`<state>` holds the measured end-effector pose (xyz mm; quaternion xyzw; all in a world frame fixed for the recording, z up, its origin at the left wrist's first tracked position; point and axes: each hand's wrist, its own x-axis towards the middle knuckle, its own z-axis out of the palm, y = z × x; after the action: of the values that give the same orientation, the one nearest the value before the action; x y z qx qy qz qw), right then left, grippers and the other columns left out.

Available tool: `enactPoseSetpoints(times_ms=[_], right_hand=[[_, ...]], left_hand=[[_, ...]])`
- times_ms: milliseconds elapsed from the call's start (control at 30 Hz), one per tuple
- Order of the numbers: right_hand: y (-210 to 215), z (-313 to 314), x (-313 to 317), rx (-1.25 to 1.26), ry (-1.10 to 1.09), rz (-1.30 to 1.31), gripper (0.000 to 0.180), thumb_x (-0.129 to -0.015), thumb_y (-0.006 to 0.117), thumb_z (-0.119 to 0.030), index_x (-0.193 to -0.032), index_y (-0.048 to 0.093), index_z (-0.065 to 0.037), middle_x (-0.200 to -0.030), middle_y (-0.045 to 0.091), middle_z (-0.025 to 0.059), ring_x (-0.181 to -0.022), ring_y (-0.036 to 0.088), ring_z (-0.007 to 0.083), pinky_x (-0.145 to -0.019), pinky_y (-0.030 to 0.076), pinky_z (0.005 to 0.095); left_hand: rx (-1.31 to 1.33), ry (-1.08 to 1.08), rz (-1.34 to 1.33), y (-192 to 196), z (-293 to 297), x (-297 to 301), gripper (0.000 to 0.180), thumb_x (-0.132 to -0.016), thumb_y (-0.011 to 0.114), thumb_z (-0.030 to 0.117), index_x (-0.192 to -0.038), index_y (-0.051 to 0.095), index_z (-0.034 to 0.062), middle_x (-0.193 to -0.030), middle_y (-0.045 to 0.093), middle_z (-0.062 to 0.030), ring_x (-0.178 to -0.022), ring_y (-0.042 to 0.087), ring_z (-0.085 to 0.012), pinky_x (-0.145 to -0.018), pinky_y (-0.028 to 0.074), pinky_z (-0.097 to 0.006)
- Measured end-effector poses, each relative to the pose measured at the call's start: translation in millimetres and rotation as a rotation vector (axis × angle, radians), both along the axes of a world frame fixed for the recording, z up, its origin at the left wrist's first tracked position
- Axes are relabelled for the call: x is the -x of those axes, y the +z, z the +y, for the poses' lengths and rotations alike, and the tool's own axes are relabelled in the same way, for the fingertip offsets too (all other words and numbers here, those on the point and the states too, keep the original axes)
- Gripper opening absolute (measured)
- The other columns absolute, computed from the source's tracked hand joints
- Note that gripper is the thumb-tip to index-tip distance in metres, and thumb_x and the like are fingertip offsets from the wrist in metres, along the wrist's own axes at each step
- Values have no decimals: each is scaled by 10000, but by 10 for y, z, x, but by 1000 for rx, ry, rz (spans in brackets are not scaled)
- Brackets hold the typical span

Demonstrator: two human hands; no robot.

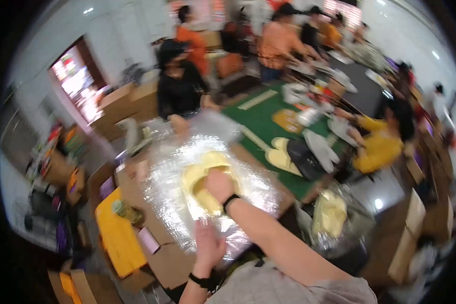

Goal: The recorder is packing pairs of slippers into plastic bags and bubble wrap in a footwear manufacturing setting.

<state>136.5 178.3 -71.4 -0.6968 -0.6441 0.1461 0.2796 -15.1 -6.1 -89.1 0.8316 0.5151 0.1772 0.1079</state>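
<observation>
A pair of pale yellow slippers lies on a shiny stack of clear plastic bags at the middle of the worktable. My right hand, its arm reaching in from the lower right, is closed at the slippers; blur and the hand itself hide the fingertips. Nearer to me, my left hand rests flat on the near edge of the plastic with its fingers stretched out. It is close to the slippers but apart from them and holds nothing.
A person in black stands across the table, a hand at the plastic's far edge. More slippers lie on a green mat at the right. A yellow crate is on the left. Bagged slippers and cardboard boxes are at the right.
</observation>
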Motion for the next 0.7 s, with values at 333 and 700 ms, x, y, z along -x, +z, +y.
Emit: enactPoseSetpoints(times_ms=[333,700], right_hand=[[-6,-250,-660,-125,-152,95,170,-840,621,-223,-888,621,-60,-831,676,161,-823,677,356,-726,532,464],[-485,-2629,-3851,-97,-842,-193,192,-834,647,-221,-843,585,-39,-800,626,196,-793,614,424,-703,477,516]], left_hand=[[148,49,9,61,-7,-19,984,-824,706,309,-1535,161,-97,-1569,210,-338,-1472,157,-508,-1208,187,-530],[264,50,17,241,14,-116,949,-847,712,244,-1549,155,-69,-1619,125,-304,-1496,118,-490,-1205,173,-544]])
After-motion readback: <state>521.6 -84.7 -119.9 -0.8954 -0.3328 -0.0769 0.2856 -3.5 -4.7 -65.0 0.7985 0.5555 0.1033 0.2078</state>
